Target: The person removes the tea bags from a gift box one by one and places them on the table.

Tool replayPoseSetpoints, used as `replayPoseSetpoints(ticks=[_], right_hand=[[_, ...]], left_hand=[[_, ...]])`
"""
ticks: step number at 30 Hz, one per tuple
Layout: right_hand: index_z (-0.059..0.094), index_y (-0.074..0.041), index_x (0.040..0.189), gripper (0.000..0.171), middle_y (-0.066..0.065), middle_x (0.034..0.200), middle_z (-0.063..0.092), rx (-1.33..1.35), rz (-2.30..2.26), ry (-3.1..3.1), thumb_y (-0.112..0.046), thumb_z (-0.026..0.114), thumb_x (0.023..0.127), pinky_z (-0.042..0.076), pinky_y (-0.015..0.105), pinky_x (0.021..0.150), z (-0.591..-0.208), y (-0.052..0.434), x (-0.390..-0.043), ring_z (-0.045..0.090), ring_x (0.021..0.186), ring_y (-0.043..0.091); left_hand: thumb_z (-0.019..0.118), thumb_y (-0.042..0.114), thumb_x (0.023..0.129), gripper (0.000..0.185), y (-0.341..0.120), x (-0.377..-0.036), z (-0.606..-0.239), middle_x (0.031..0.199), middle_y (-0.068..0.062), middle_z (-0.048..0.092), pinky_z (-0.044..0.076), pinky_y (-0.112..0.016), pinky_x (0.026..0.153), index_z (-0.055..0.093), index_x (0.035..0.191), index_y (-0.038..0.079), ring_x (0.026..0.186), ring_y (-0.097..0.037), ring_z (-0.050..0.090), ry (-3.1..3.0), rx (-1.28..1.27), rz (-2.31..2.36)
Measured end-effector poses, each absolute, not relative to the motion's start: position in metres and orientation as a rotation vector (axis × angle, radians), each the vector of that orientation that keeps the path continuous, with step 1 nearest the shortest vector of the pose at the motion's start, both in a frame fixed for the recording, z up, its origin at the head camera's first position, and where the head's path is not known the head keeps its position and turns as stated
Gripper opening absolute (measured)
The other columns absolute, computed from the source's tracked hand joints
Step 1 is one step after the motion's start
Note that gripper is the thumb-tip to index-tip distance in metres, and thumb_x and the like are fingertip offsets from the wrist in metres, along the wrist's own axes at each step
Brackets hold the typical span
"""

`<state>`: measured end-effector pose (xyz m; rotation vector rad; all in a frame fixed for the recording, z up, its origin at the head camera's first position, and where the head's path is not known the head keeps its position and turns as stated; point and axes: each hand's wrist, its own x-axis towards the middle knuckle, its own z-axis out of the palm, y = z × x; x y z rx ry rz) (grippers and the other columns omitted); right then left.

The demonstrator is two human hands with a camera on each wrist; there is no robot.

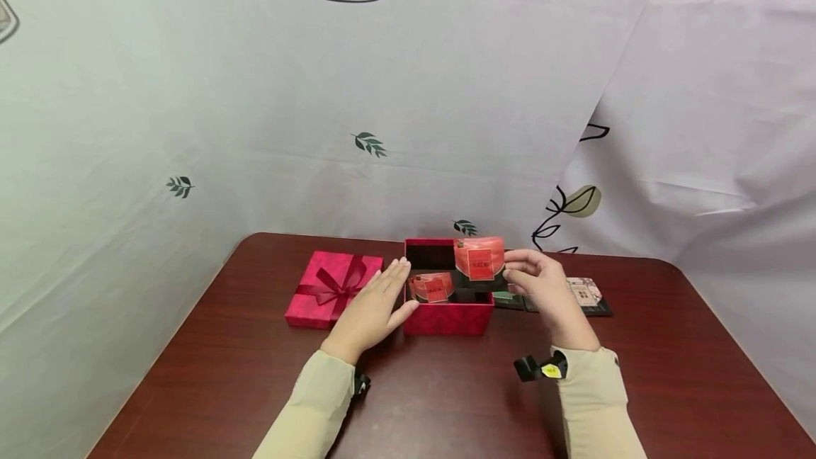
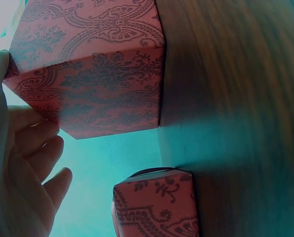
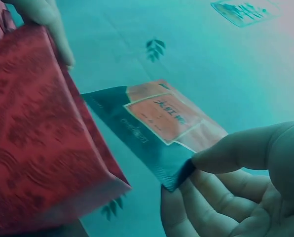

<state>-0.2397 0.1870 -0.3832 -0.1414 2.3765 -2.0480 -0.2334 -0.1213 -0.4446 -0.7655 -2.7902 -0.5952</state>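
Packet (image 1: 479, 258) in red and dark foil is what we see pinched at its corner by the right hand (image 1: 542, 285), thumb against fingers, held over the back of the open red box (image 1: 448, 319). Another such packet (image 1: 433, 287) lies inside the box. Our left hand (image 1: 372, 307) rests flat with straight fingers against the box's left wall. The red lid (image 1: 332, 287) with its bow sits on the worktop (image 1: 446, 402) just left of that hand, and more packets (image 1: 583, 295) lie to the right.

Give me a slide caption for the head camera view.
Right hand pinches a red tea packet above the open red box, left hand resting against its side.
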Motion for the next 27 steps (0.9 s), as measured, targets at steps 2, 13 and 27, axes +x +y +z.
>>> replayPoseSetpoints(ticks=[2, 13, 27], right_hand=[[0.057, 0.012, 0.124, 0.032, -0.008, 0.089, 0.070, -0.148, -2.023, 2.393, 0.000, 0.063, 0.095, 0.059, 0.025, 0.072, -0.380, 0.193, -0.239, 0.066, 0.079, 0.004], [0.059, 0.008, 0.114, 0.019, -0.009, 0.086, 0.070, -0.100, -1.924, 2.454, -0.002, 0.058, 0.097, 0.060, 0.024, 0.071, -0.372, 0.234, -0.237, 0.066, 0.076, 0.007], [0.048, 0.016, 0.135, 0.044, -0.006, 0.092, 0.071, -0.062, -1.742, 2.457, -0.004, 0.060, 0.097, 0.061, 0.026, 0.071, -0.380, 0.259, -0.239, 0.066, 0.076, 0.005]], left_hand=[[0.054, 0.047, 0.103, 0.072, -0.122, -0.234, -0.444, 0.164, -0.012, 0.031, 0.023, -0.045, 0.123, 0.033, 0.158, 0.004, 0.153, -0.024, 0.024, -2.788, -0.769, -0.596], [0.054, 0.046, 0.103, 0.071, -0.123, -0.236, -0.448, 0.163, -0.013, 0.033, 0.024, -0.044, 0.123, 0.036, 0.157, 0.003, 0.152, -0.024, 0.026, -2.759, -0.773, -0.565], [0.054, 0.046, 0.103, 0.072, -0.122, -0.236, -0.445, 0.163, -0.013, 0.032, 0.022, -0.043, 0.123, 0.034, 0.158, 0.004, 0.153, -0.025, 0.026, -2.778, -0.770, -0.562]])
